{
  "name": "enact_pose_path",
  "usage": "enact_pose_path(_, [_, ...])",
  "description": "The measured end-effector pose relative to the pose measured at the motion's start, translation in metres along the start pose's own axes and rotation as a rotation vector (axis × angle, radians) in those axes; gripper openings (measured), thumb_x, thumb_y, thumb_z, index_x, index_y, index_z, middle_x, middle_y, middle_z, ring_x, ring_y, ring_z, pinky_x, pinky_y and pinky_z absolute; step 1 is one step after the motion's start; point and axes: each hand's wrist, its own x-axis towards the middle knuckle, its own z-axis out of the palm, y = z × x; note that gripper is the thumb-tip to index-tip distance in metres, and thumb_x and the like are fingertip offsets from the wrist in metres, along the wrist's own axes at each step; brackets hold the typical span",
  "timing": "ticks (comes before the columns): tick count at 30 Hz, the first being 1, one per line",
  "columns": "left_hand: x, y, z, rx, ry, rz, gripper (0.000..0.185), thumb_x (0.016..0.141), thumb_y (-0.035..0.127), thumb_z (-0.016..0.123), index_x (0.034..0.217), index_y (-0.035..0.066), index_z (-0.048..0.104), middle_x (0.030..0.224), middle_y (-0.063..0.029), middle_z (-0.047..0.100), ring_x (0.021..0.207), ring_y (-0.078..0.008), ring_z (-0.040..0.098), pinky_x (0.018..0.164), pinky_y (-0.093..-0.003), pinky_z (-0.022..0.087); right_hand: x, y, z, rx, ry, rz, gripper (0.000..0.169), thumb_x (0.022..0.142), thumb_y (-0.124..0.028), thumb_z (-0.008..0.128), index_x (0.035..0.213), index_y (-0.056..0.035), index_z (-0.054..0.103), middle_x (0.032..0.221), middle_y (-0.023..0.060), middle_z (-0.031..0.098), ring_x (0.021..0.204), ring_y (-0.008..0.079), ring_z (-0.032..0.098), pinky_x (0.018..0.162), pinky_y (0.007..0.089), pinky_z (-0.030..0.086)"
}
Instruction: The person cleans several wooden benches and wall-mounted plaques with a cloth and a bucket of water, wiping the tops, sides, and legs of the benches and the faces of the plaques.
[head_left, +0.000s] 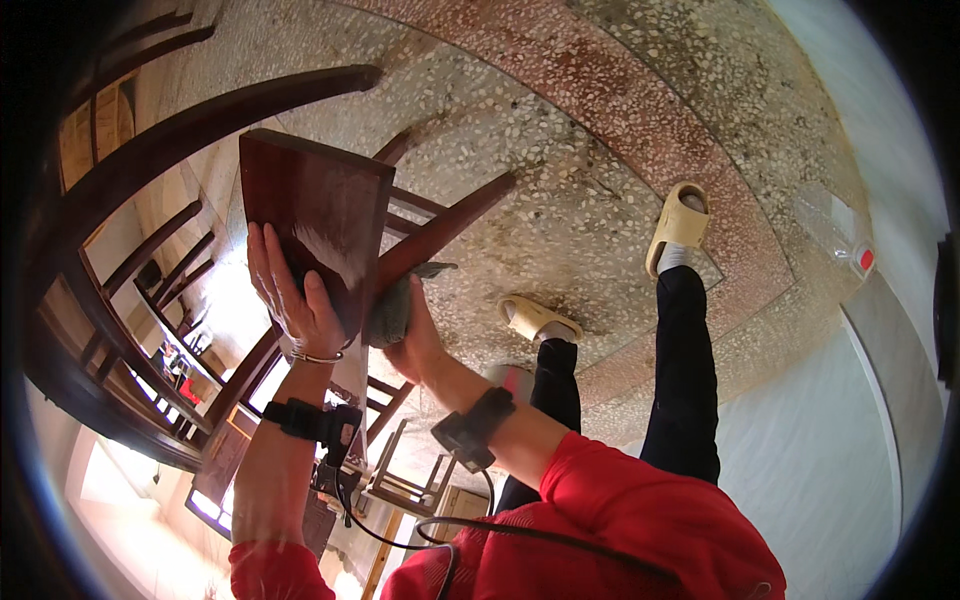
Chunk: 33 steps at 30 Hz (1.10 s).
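Note:
A dark red-brown wooden bench stands before me, light glaring off its glossy seat. My left hand lies flat on the seat top near its left edge, fingers stretched out and thumb apart, gripping nothing. In my right hand is a dark grey cloth, pressed against the right side edge of the seat just by the top of a splayed bench leg. The palm side of the right hand and some of its fingers are hidden.
To the left, dark wooden furniture with a curved leg stands close by. A clear plastic bottle with a red cap lies by the pale wall. More stools stand beyond. Black cables run from my wrist straps. The floor is terrazzo.

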Motion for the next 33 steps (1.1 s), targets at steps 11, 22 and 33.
enact_pose_path(11, [0.000, -0.001, 0.001, -0.008, 0.021, 0.027, 0.054, 0.093, 0.030, 0.032, 0.134, -0.004, 0.031, 0.139, -0.0233, 0.029, 0.126, -0.0382, 0.029, 0.104, -0.0468, 0.021, 0.007, -0.116, 0.038, -1.824, 0.027, -0.967, 0.043, 0.068, -0.042, 0.064, 0.085, -0.0031, 0.065, 0.090, 0.0170, 0.061, 0.090, 0.0359, 0.055, 0.076, 0.0417, 0.046])
enact_pose_path(22, [0.000, 0.003, 0.003, -0.052, -0.014, -0.047, 0.062, 0.092, 0.038, 0.029, 0.135, -0.006, 0.028, 0.139, -0.0258, 0.026, 0.127, -0.0388, 0.026, 0.104, -0.0478, 0.020, 0.134, -0.125, 0.071, -3.043, -1.094, -0.668, 0.028, 0.070, -0.037, 0.064, 0.088, -0.0157, 0.068, 0.119, -0.0040, 0.049, 0.115, 0.0206, 0.042, 0.092, 0.0380, 0.037])
enact_pose_path(33, [-0.003, -0.001, 0.001, -0.007, -0.028, -0.062, 0.062, 0.091, 0.038, 0.029, 0.134, -0.007, 0.030, 0.139, -0.0256, 0.028, 0.127, -0.0402, 0.027, 0.104, -0.0489, 0.020, 0.126, -0.216, 0.074, -1.897, -0.110, -0.024, 0.070, 0.079, -0.065, 0.044, 0.097, -0.0005, 0.065, 0.099, 0.0202, 0.062, 0.096, 0.0378, 0.056, 0.084, 0.0459, 0.042])
